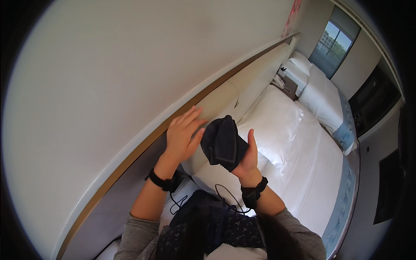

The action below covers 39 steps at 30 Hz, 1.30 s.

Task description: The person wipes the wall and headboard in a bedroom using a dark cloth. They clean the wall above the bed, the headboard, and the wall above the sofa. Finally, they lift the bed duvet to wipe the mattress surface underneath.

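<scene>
A folded dark navy cloth (224, 141) lies across the palm of my right hand (247, 159), whose thumb points up beside it. Its bunched folds hide most of my right fingers. To the left of the cloth, my left hand (187, 133) is raised with its fingers apart and holds nothing. The left thumb is close to the cloth's edge; whether it touches cannot be told. Behind both hands runs the cream padded headboard (224, 97) of a bed.
A bed with white bedding (305, 169) and a blue patterned runner (341, 191) lies to the right. Beyond it stand a nightstand (291, 86) with a telephone (279, 81) and a second bed (320, 87). A brown-edged ledge (143, 143) borders the wall. A black cable (227, 191) hangs near my body.
</scene>
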Tool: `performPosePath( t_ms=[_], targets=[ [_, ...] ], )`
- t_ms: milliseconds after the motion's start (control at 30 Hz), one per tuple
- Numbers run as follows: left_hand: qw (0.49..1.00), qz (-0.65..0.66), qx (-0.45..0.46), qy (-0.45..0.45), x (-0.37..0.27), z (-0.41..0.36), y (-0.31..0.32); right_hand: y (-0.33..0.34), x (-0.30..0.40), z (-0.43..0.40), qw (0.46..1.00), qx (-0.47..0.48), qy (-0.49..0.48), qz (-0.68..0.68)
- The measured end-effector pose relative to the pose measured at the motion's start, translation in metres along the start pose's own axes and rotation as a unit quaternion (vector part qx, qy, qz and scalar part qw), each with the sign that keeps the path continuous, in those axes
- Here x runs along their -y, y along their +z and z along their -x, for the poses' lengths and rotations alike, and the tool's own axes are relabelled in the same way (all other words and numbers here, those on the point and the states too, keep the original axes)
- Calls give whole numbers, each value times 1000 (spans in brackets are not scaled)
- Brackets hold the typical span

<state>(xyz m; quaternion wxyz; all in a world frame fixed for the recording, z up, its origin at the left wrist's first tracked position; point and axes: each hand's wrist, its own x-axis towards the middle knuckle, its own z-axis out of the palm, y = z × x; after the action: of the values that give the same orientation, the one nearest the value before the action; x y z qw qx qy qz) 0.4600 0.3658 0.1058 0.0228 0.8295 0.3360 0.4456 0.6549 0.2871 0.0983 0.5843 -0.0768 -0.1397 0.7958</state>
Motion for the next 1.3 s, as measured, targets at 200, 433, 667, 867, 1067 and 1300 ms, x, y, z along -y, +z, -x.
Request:
performPosePath(
  t_ms=[200,433,667,867,1067,1300],
  targets=[
    [992,126,-5,-22,-10,22,-26,2,-21,4,996,13,53,76],
    [989,70,133,-9,-67,82,-76,-4,-77,24,962,109,103,230],
    [985,110,48,-120,-64,126,-79,2,-83,26,888,62,211,404],
    [924,269,-29,-269,-52,156,-73,4,-79,11,863,12,304,403],
    [811,453,-76,-363,-14,203,-70,31,-68,-20,690,105,278,660],
    [967,172,-55,-178,-49,147,-85,43,-69,-48,445,194,297,822]
  ],
)
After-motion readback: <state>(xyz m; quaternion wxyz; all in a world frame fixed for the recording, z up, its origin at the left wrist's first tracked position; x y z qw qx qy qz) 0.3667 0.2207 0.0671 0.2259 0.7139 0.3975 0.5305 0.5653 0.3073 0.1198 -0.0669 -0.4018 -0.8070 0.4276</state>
